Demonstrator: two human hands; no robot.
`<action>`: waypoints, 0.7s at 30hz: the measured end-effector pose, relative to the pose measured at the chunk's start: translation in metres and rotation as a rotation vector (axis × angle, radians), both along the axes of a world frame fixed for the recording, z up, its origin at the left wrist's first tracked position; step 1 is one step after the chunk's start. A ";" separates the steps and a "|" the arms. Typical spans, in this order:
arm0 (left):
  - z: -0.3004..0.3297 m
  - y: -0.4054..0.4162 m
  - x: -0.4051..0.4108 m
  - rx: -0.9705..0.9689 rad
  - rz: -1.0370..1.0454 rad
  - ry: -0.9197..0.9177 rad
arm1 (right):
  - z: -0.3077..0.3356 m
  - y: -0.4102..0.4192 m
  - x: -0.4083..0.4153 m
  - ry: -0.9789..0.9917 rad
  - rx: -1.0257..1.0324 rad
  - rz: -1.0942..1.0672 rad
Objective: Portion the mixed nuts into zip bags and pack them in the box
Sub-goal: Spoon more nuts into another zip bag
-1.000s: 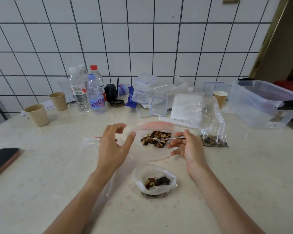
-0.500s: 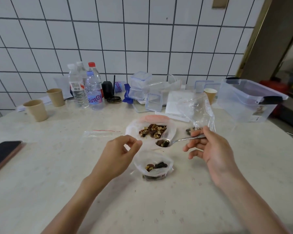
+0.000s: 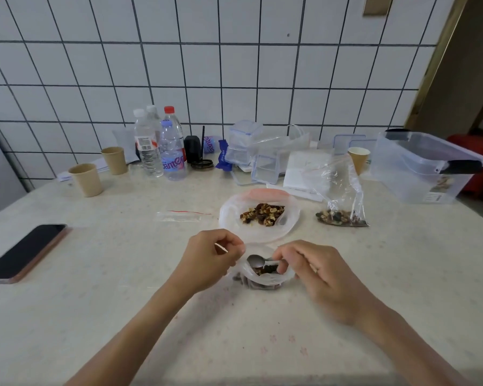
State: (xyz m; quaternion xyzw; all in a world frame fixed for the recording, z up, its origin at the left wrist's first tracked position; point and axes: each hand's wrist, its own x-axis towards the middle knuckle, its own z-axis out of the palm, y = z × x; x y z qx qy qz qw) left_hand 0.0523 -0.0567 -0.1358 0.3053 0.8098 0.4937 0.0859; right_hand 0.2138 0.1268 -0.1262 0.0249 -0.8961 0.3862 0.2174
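Near the middle of the counter, the left hand is closed, its fingertips pinching the left rim of a small zip bag to hold its mouth open. The right hand is closed around the handle of a metal spoon, whose bowl sits inside the bag's mouth, just above the dark nuts already lying in the bottom. Just beyond the hands lies a larger clear bag with its mouth spread wide, and a heap of mixed nuts rests in its middle. To the right of that stands another zip bag, its top pointing up and a layer of nuts in its bottom. A flat, empty zip bag with a red strip lies to the left of the nut heap. At the far right sits a big clear plastic box with a dark latch. Along the tiled wall at the far side are three water bottles, small clear containers, and a stack of white paper. Two brown paper cups stand at the far left, and a third paper cup is beside the box. A dark phone lies flat near the left edge.
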 end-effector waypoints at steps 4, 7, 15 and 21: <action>0.000 0.000 -0.002 -0.039 -0.005 0.026 | 0.000 0.005 0.002 0.025 0.114 0.044; -0.002 -0.002 -0.004 -0.058 -0.001 0.027 | 0.002 0.010 -0.005 0.037 -0.209 0.005; 0.008 0.000 -0.030 -0.038 0.092 0.078 | 0.010 0.037 -0.053 0.133 -0.857 -0.193; 0.003 0.035 -0.069 0.009 0.352 0.253 | 0.002 0.050 -0.104 0.067 -0.879 -0.320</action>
